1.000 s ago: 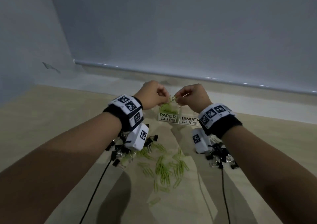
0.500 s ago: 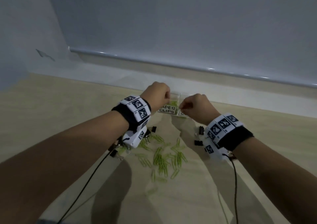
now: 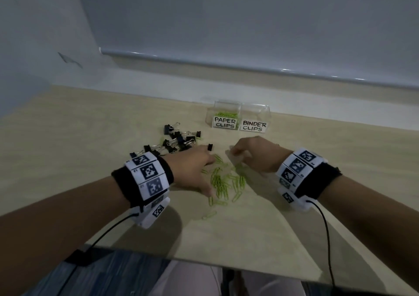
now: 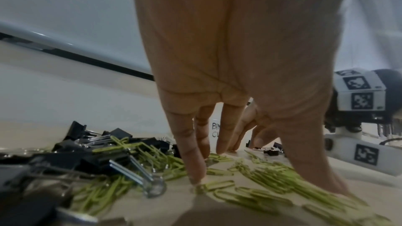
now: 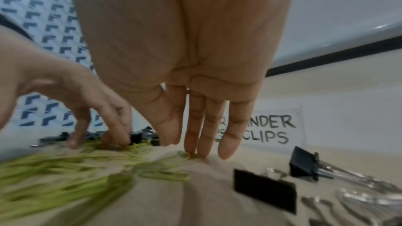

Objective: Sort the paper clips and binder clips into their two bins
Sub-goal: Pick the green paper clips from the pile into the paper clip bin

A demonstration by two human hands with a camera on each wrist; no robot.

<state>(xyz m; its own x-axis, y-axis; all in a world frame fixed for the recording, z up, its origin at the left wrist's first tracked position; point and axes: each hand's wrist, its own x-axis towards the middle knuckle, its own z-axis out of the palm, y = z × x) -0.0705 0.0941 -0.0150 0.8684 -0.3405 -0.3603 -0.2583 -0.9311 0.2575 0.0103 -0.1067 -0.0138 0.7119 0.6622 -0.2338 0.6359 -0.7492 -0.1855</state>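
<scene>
Fingers (image 4: 191, 159) of left hand (image 3: 192, 168) straight and spread, tips down on green paper clips (image 3: 224, 182) strewn across table (image 3: 90, 125); fingers (image 5: 208, 126) of right hand (image 3: 256, 155) straight and together, tips on same scatter. Too many, too blurred to count; black binder clips (image 3: 179, 139) heaped left, more under right wrist. Two bins: paper clip bin (image 3: 224, 114) partly filled, binder clip bin (image 3: 256, 118) contents unclear.
</scene>
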